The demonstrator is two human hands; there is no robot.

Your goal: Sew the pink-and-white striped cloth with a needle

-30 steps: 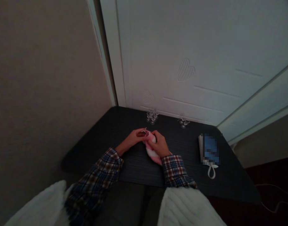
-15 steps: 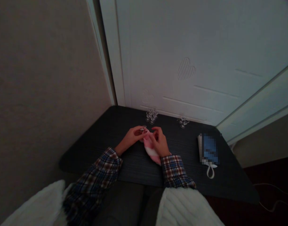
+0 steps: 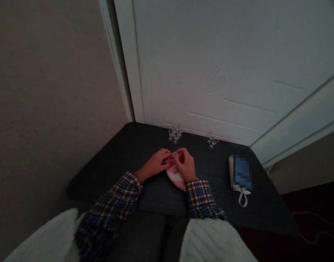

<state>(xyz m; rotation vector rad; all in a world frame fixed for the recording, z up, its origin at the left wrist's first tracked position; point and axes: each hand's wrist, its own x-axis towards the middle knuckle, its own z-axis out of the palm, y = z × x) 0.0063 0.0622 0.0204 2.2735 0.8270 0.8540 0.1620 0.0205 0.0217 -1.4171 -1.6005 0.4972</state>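
Observation:
A pink and white soft piece (image 3: 175, 177) lies on the dark table (image 3: 123, 160) under both my hands. My left hand (image 3: 155, 163) and my right hand (image 3: 187, 164) meet over its far end, fingers curled. They pinch a small clear round part (image 3: 175, 154) between the fingertips. The light is dim and the small part is hard to make out. Plaid sleeves cover both forearms.
Two clusters of small clear parts (image 3: 174, 134) (image 3: 211, 141) sit at the table's far edge by a white door (image 3: 210, 65). A blue and white object (image 3: 241, 173) with a white loop lies at the right. White fluffy fabric (image 3: 210, 240) covers my lap. A cable (image 3: 317, 236) runs along the floor at the right.
My hands have closed together over the far end of the pink piece; the right hand moved up from the piece to join the left at the small clear part.

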